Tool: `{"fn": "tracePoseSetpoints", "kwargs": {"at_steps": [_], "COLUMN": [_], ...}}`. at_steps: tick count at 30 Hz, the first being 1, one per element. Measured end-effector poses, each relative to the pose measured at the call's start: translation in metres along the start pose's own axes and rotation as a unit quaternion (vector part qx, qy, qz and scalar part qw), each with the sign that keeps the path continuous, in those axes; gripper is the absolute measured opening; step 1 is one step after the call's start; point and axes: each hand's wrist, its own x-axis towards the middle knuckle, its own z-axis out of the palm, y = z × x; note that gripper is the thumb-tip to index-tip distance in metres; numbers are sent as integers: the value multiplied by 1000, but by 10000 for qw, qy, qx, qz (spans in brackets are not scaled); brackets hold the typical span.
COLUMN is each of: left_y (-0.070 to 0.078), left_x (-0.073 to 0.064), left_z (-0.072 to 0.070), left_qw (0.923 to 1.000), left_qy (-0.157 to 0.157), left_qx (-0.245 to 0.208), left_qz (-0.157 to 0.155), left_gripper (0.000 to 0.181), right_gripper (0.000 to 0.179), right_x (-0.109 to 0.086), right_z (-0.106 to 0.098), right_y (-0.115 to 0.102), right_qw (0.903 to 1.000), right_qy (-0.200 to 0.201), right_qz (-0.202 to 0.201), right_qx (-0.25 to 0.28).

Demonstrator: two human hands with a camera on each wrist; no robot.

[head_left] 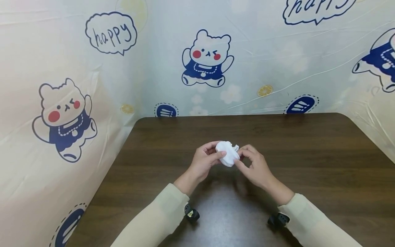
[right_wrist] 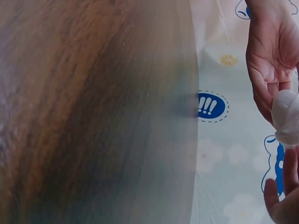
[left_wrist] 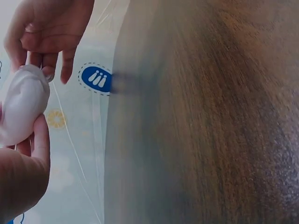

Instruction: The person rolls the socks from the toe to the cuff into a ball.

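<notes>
A small white bundle of soft cloth [head_left: 227, 153], smooth and rounded with a crumpled tuft at its upper right, is held up over the table between both hands. My left hand [head_left: 202, 161] grips its left side, thumb on the near face and fingers behind. At the right edge, the thumb and fingers of my right hand [head_left: 255, 166] pinch the cloth near the tuft. Folds run across one end of the white bundle [left_wrist: 27, 105] in the left wrist view. The right wrist view cuts off part of the bundle [right_wrist: 286, 116] at its edge.
Below the hands lies a dark brown wooden table [head_left: 324, 164] with rounded far corners. A pale curtain [head_left: 262, 44] printed with cartoon bears surrounds it at the back and sides. Black wrist devices [head_left: 192, 213] sit at both light sleeve cuffs.
</notes>
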Motion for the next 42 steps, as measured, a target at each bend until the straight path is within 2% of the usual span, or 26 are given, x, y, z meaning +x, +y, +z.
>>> {"fn": "tracePoseSetpoints", "kwargs": {"at_steps": [2,9,11,15,18,22,27,31,36,42], "left_y": [1,5,6,6,5,4,4,5,5,2], "left_x": [1,4,4,4,5,6,8,8,8,9], "left_z": [0,-1,-1,-2,-2,-2,-1,1,3,5], "left_qw": [10000,9997,9997,9996,9995,9994,9996,9996,9995,9998], "left_qy": [50,212,220,236,265,293,250,198,204,120], "left_qx": [34,71,48,18,35,31,55,175,233,131], "left_qz": [41,97,111,168,177,167,143,84,-56,-115], "left_gripper": [38,36,36,35,35,35,35,34,34,33], "right_gripper": [8,9,11,14,15,14,13,18,18,15], "right_x": [0,10,10,7,4,2,2,2,4,7], "right_z": [-1,-12,-11,-6,-2,-1,0,2,3,-1], "right_y": [-1,-44,-43,-23,-8,-3,-1,0,-1,-25], "right_qw": [9999,9997,9994,9987,9988,9990,9995,9990,9965,9957], "right_qy": [106,203,233,363,399,396,279,112,92,134], "right_qz": [-24,-98,-218,-348,-290,-201,-17,304,728,866], "right_qx": [9,139,104,48,-11,-20,121,318,396,284]}}
